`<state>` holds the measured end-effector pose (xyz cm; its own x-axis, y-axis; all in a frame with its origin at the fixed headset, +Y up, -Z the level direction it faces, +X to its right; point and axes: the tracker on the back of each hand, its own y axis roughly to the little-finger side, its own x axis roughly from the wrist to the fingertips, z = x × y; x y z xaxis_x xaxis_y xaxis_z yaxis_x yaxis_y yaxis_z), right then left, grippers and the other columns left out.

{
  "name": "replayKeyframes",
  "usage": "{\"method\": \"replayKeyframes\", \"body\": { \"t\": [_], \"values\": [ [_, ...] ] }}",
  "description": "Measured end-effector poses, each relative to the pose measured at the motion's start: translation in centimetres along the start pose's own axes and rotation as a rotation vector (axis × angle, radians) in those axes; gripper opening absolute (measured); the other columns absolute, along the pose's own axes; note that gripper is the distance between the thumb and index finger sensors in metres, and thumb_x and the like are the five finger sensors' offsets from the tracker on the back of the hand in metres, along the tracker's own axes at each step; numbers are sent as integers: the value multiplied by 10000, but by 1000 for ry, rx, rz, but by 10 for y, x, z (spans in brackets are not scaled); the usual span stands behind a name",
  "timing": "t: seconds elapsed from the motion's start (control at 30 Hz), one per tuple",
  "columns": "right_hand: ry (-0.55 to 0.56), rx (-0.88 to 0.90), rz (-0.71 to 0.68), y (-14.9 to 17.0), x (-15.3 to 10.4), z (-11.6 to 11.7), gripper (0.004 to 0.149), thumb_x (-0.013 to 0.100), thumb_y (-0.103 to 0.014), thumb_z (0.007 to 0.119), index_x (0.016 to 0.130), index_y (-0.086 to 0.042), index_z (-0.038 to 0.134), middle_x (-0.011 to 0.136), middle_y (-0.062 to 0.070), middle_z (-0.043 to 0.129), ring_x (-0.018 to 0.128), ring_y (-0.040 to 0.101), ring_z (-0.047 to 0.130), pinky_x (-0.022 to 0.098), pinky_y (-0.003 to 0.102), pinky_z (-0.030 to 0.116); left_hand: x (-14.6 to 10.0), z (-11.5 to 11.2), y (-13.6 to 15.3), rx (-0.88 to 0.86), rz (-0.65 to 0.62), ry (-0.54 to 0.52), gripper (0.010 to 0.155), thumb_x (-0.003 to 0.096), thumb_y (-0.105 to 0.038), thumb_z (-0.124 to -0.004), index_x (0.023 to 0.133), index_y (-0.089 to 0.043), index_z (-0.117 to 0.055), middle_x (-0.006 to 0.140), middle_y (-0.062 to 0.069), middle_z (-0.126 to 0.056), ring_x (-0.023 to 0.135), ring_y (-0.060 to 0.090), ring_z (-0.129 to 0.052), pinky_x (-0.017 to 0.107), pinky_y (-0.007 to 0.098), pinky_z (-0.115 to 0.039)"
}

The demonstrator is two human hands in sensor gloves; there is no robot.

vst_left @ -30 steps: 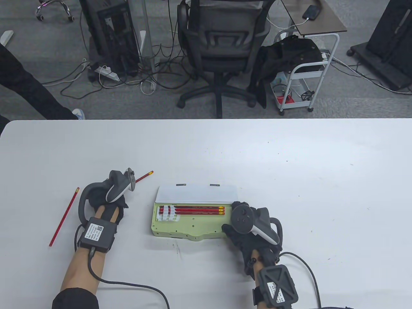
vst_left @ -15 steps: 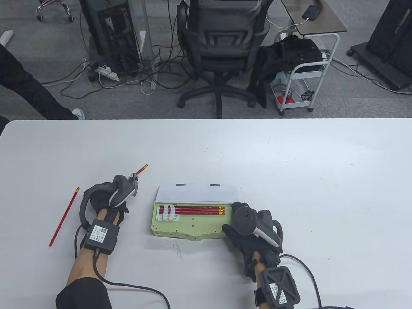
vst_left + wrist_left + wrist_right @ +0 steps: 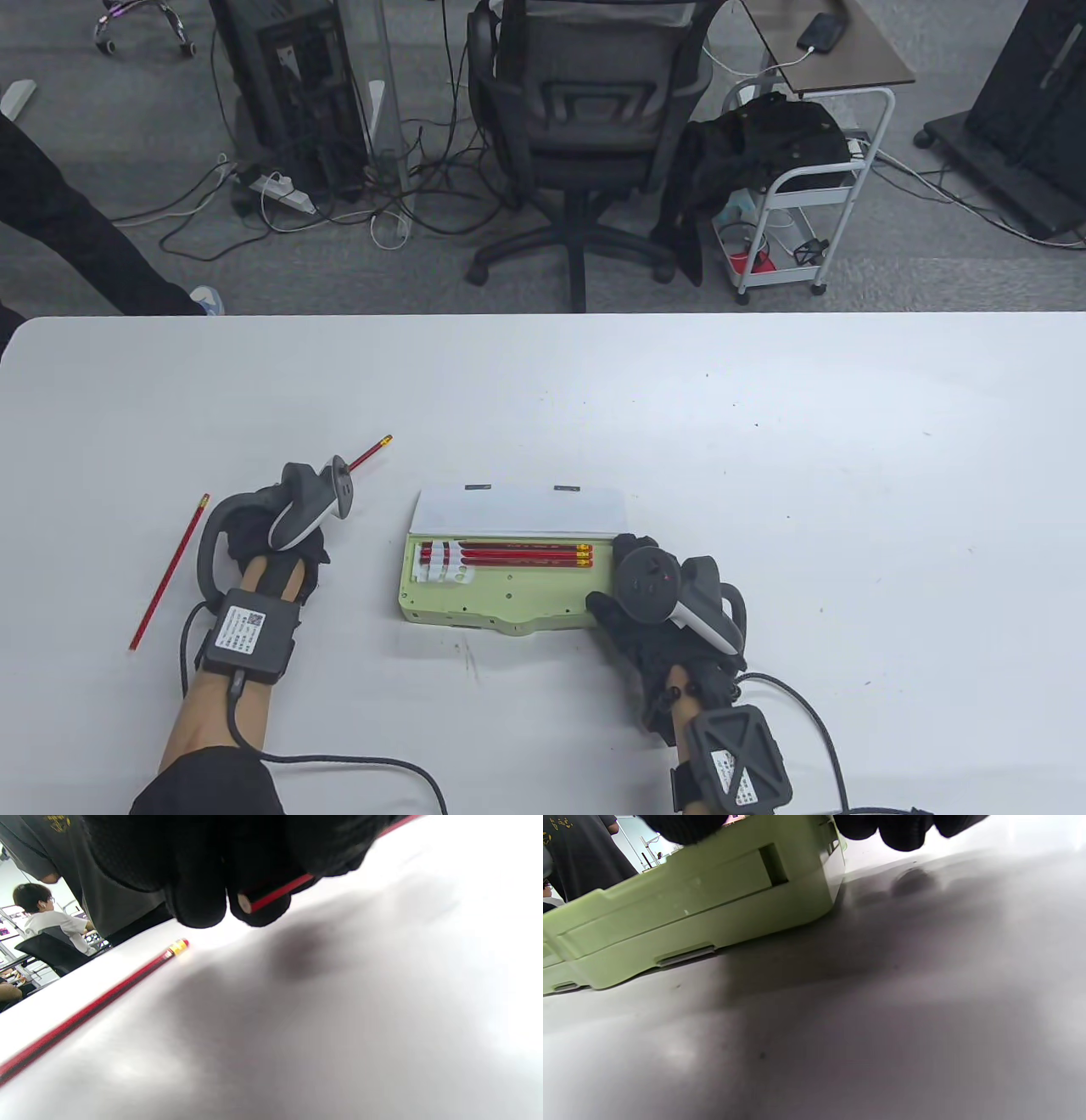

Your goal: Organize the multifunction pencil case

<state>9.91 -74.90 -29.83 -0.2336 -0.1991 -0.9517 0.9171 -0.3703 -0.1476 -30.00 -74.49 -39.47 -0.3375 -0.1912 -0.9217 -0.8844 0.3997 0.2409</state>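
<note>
Pencil case point(image 3: 501, 586), pale green with its white lid point(image 3: 519, 511) folded back, lies low in the centre of the table view, and three red pencils point(image 3: 517, 556) sit side by side in its upper tray.

At the case's right end the right hand point(image 3: 649, 628) rests on the corner, its gloved fingertips point(image 3: 895, 834) hanging just past the green edge in the right wrist view; whether they actually clamp the case cannot be told.

Toward the lower left of the table view, the left hand point(image 3: 276, 535) has its fingers point(image 3: 199, 906) curled around a red pencil point(image 3: 278, 893). The blunt end shows between the fingertips in the left wrist view, and the eraser end point(image 3: 383, 441) sticks out toward the upper right beyond the tracker point(image 3: 310, 501).

Further left, a second loose pencil point(image 3: 168, 573) lies on the white table point(image 3: 764, 441), slanting from lower left to upper right, apart from the hand.

Beyond the table's far edge, at the top of the view, stand an office chair point(image 3: 585, 127) and a small white cart point(image 3: 802, 195).
</note>
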Motion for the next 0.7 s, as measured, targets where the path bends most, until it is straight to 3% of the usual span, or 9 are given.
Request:
{"method": "replayKeyframes", "body": {
  "t": [0.2,0.43,0.7],
  "values": [
    [-3,10,-14,2,0,1,833,516,-492,570,1112,6,269,1105,359,323,985,599,502,696,671,523,-54,31,11,-132,-84,-149,441,545,-274,-674,980,-201,-662,957,120,-896,891,395,-906,655,624,-734],
    [-4,9,-30,1,-4,0,845,513,-495,582,1113,14,274,1099,370,319,985,607,485,695,678,513,-112,37,-29,-135,-248,-303,449,541,-249,-629,989,-208,-623,950,108,-857,885,378,-887,663,625,-719],
    [91,50,-64,2,-11,-9,849,508,-498,603,1115,14,302,1097,377,344,974,630,485,683,698,516,-146,42,-77,-192,-417,-469,450,530,-242,-613,979,-239,-643,919,86,-863,846,350,-900,663,627,-717]
  ]
}}
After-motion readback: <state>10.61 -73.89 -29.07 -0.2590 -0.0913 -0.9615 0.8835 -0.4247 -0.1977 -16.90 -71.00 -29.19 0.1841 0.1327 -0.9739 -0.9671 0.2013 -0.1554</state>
